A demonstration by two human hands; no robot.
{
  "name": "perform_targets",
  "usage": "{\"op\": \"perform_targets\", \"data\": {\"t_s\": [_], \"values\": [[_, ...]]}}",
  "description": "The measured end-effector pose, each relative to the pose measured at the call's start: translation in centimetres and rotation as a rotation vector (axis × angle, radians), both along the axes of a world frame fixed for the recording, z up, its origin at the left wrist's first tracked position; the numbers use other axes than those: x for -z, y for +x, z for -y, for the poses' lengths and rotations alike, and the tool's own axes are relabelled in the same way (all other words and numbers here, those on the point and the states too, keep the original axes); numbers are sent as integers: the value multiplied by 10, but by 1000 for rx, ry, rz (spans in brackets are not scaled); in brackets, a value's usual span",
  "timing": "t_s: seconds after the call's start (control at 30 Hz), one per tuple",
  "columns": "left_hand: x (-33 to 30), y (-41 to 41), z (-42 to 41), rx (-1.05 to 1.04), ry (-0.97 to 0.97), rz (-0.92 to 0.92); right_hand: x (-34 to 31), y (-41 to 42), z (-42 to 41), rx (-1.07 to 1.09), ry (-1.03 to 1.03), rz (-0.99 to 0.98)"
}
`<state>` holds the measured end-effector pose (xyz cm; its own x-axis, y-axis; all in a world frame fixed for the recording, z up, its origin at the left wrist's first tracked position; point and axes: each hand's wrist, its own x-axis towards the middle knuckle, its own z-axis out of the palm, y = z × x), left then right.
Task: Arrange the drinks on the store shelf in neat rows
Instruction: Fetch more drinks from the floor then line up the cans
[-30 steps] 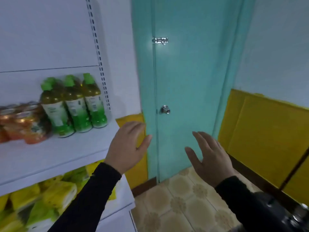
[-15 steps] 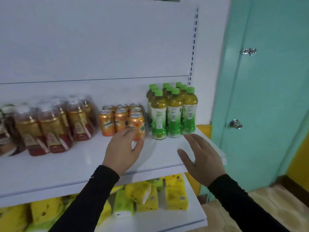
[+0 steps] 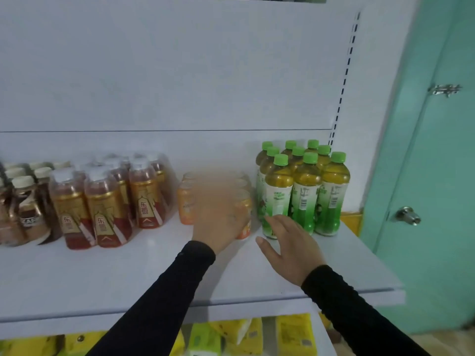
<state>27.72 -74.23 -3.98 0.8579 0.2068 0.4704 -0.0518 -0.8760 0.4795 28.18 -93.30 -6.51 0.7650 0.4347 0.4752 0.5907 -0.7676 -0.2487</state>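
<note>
Head view: orange cans stand in a cluster at the shelf's centre, with green-capped bottles at 3 o'clock of them and shrink-wrapped red tea bottles at 9 o'clock. The left hand is blurred in front of the cans; whether it grips one cannot be told. The right hand hovers fingers spread, holding nothing, just beside the front-left green bottle. Handling judgement: cans are probably rigid, smooth and moderately heavy if full; grasp around the mid-wall, not the rim. Bottles are tall and liable to tip; grasp at the labelled waist and slide rather than lift.
</note>
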Motion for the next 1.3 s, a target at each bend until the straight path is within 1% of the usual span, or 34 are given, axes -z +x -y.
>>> {"op": "perform_targets", "data": {"t_s": [0.07,0.13,0.3,0.4,0.53,0.63,0.67,0.77,0.87,1.0,1.07,1.13,1.2,1.3], "values": [[2,16,7,-13,-166,-56,-2,8,1,-23,-1,-13],[8,26,12,3,-318,-58,1,17,2,-43,-18,-41],[12,25,10,40,-527,-23,13,31,-2,-95,-11,-77],[11,18,-3,63,-663,-11,13,30,-13,-133,73,-105],[-1,2,-22,116,-845,-25,6,26,-35,-204,146,-220],[-13,-8,-33,189,-969,-7,5,23,-55,-238,273,-279],[-16,-10,-36,197,-985,-6,4,22,-63,-235,313,-289],[-19,-15,-51,190,-932,-4,2,16,-84,-271,481,-346],[-19,-15,-66,200,-898,-14,0,13,-98,-357,643,-470],[-22,-18,-84,330,-1050,-71,-3,13,-105,-439,750,-630],[-20,-18,-91,388,-1118,-111,-3,12,-106,-476,763,-701],[-19,-17,-95,414,-1116,-130,-1,11,-106,-487,736,-717],[-18,-16,-93,403,-1090,-123,-1,9,-106,-473,678,-679],[-18,-14,-88,369,-1068,-74,-4,6,-105,-402,534,-553]]}}
